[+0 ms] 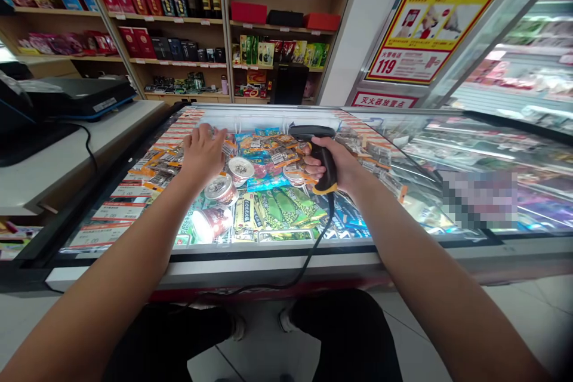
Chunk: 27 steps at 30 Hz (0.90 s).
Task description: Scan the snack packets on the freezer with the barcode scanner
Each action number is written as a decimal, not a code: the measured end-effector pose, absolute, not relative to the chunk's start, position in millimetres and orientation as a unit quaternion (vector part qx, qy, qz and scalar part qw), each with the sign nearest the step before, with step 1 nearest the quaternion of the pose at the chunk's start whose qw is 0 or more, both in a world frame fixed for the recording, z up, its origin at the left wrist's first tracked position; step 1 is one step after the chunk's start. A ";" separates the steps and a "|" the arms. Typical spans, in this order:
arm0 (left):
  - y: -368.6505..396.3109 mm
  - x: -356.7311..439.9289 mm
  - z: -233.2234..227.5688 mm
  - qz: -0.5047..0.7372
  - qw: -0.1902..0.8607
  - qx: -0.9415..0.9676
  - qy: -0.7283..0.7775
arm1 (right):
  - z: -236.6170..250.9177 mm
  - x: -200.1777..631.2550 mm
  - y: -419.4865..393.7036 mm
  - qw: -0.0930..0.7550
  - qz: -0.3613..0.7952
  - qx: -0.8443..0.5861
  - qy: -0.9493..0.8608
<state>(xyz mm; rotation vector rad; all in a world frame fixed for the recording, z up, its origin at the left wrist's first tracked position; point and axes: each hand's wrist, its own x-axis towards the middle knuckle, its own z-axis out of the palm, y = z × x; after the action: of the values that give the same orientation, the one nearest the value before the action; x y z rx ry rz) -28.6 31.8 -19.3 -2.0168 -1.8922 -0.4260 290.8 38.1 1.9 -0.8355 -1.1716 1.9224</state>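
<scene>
over the chest freezer (268, 260), the right hand (344, 160) wraps the barcode scanner (329, 166), whose head points left toward the left hand (203, 152), its fingers bent by orange-edged packets (166, 168), pinching or not i cannot tell.

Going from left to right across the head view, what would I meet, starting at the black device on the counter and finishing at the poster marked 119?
Black device with blue trim → left hand → white-lidded tub (farthest back of the left three) → barcode scanner → fire-safety poster.
</scene>
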 end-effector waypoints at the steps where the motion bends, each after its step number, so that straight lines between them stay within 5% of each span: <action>1: 32.9 -27.1 -22.1 -0.138 0.168 -0.735 -0.642 | 2.0 291.2 38.4 0.362 0.748 -0.324 -0.452; 12: 43.6 -35.8 -28.0 -0.001 0.082 -0.717 -0.692 | 2.7 289.7 34.5 0.361 0.761 -0.315 -0.438; 20: 46.5 -30.2 -35.9 -0.090 0.105 -0.756 -0.640 | 2.2 293.3 36.3 0.345 0.780 -0.251 -0.457; 27: 26.3 55.1 -49.9 -0.174 -0.093 -0.804 -0.561 | 1.4 291.4 33.0 0.334 0.780 -0.244 -0.471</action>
<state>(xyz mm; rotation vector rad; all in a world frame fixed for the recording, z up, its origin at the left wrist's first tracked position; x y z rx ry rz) 55.1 26.3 -49.9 -2.6866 -1.8751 -0.5829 291.4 33.0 1.4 -0.6361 -1.2285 2.0351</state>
